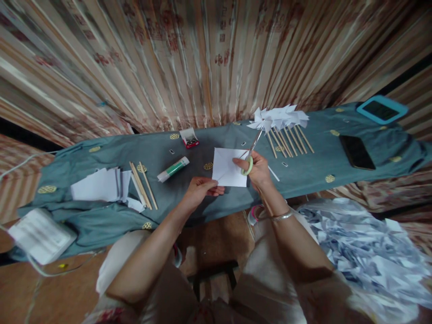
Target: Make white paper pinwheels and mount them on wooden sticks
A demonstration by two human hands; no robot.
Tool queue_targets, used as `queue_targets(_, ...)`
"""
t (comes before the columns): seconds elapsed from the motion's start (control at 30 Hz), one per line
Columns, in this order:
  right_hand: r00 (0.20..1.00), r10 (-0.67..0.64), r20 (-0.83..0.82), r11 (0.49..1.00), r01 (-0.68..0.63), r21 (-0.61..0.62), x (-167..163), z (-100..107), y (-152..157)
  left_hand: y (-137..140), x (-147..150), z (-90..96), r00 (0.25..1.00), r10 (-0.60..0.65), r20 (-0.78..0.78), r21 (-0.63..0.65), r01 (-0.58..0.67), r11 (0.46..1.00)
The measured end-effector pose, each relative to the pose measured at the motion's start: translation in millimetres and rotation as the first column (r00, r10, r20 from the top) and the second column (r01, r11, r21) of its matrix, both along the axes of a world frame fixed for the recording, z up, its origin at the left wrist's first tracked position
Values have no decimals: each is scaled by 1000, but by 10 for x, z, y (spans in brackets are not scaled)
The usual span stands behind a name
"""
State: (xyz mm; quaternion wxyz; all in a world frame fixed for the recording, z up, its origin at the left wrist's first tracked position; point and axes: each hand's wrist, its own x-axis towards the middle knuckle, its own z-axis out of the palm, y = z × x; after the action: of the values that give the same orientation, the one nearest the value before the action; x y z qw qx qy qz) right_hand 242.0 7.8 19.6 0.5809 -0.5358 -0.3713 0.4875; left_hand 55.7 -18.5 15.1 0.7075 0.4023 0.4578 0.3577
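Paper square [228, 167] over worktop [172, 193] | left hand [202, 189] pinching its near-left corner | right hand [257, 168] gripping scissors [256, 140] | apparently done: row of pinwheels [280, 118] on sticks [272, 145] | unassembled: this square, stacked paper [96, 185], loose sticks [148, 186]

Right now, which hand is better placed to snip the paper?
Probably the right: the right hand holds the scissors by the paper's right side. The left hand has no tool and grips the near left corner, so it seems suited to steadying.
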Motion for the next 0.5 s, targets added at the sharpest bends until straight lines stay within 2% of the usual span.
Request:
queue_targets(0.2, 997, -67, -26, 998, 67, 18, 37, -11, 55, 28, -28, 33, 1000, -14, -3, 47, 14, 999)
queue_targets(0.5, 988, -71, -141, 992, 84, 91, 0, -44, 165, 66, -141, 162, 1000, -20, 0, 93, 20, 996)
